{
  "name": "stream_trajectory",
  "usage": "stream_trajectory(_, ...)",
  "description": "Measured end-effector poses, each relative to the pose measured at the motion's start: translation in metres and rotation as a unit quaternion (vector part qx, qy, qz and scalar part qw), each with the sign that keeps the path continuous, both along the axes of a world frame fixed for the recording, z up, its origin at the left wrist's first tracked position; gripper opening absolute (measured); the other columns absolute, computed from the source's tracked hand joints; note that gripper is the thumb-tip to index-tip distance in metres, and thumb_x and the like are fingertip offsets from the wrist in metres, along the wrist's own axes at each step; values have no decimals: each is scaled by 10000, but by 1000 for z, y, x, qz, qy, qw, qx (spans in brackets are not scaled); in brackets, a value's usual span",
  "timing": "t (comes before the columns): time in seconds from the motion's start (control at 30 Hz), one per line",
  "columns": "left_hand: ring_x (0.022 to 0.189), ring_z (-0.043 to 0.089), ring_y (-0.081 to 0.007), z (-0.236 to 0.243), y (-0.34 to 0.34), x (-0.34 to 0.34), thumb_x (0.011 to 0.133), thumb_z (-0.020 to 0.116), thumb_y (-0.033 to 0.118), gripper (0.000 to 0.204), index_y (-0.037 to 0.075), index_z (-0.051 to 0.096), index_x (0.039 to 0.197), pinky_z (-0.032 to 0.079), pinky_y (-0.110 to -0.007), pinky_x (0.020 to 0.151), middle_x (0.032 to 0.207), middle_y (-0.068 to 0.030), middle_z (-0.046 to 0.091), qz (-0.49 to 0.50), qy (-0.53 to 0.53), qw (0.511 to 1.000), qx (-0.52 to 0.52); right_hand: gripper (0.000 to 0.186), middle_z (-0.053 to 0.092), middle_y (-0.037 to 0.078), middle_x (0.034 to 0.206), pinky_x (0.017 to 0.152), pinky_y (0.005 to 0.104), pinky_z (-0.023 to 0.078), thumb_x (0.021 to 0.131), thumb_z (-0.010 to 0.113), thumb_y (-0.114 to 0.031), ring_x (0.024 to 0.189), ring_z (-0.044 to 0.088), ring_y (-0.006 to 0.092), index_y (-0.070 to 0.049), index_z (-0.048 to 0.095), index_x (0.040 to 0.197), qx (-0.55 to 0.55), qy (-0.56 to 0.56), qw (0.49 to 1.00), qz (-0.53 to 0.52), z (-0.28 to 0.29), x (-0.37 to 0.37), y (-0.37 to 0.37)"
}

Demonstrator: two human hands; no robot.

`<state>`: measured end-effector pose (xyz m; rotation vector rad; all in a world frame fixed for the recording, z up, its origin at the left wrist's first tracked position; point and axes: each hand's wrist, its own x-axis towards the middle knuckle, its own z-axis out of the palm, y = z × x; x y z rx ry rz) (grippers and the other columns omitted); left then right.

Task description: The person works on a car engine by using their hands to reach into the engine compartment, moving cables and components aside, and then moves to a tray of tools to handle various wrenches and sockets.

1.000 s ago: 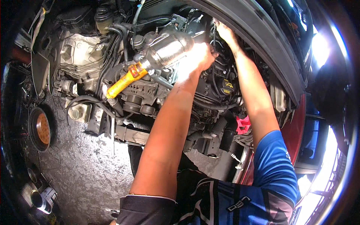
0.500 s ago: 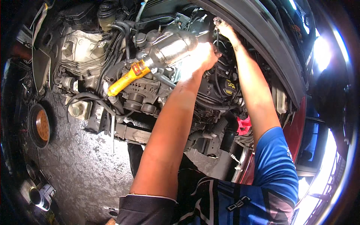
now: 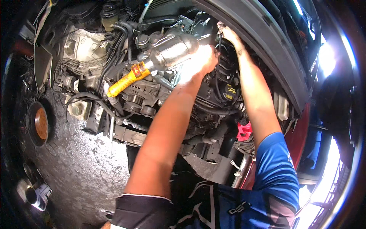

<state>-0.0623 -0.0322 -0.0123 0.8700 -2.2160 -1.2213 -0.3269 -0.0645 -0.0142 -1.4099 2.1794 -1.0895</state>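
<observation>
Both my arms reach into an open engine bay, over the engine [image 3: 207,93]. My left hand [image 3: 206,59] is curled closed beside the lamp head, brightly lit; what its fingers hold is hidden. Farther in, close under the raised hood edge, my right hand [image 3: 228,34] has its fingers pinched together around something too small to make out. A thin dark hose or rod [image 3: 219,42] runs between the two hands. Just left of my left hand lies a work lamp [image 3: 126,82] with a yellow handle and a clear, rounded head, resting across the engine parts.
The dark hood edge [image 3: 263,42] slants close above my right arm. A pulley [image 3: 134,102] and hoses sit below the lamp. A red cloth-like thing [image 3: 244,131] lies by my right upper arm. On the wet floor [image 3: 84,160] stands a round pan [image 3: 40,122] of brownish contents.
The view has shifted slightly. My left hand has moved a little left and down relative to the engine; my right hand stays near the same spot.
</observation>
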Motion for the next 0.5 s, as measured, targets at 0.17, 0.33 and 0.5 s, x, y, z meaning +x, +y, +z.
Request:
stream_trajectory(0.17, 834, 677, -285, -11, 4, -20, 942, 527, 315, 267, 115, 701, 911, 524, -399, 778, 849, -127, 693, 78, -62, 960, -262, 222, 589, 15, 900, 591, 279, 448, 1016, 508, -210, 720, 565, 111, -82, 581, 1182, -126, -191, 973, 12, -2, -6, 2)
stream_trajectory(0.33, 989, 617, -351, -9, -23, -63, 878, 540, 200, 219, 50, 699, 892, 475, -477, 907, 965, -170, 661, 93, 25, 965, -245, 239, 583, 27, 934, 624, 292, 446, 1016, 505, -217, 756, 561, 124, -75, 575, 1195, -290, -506, 808, 84, -7, -11, -2)
stream_trajectory(0.5, 1201, 545, -415, -14, -28, -95, 891, 501, 142, 283, 53, 714, 1056, 374, -562, 1054, 1153, -184, 656, 168, 82, 962, -200, 255, 577, 38, 967, 657, 305, 444, 1015, 503, -224, 791, 557, 137, -69, 569, 1207, -357, -665, 641, 140, -21, -27, 19)
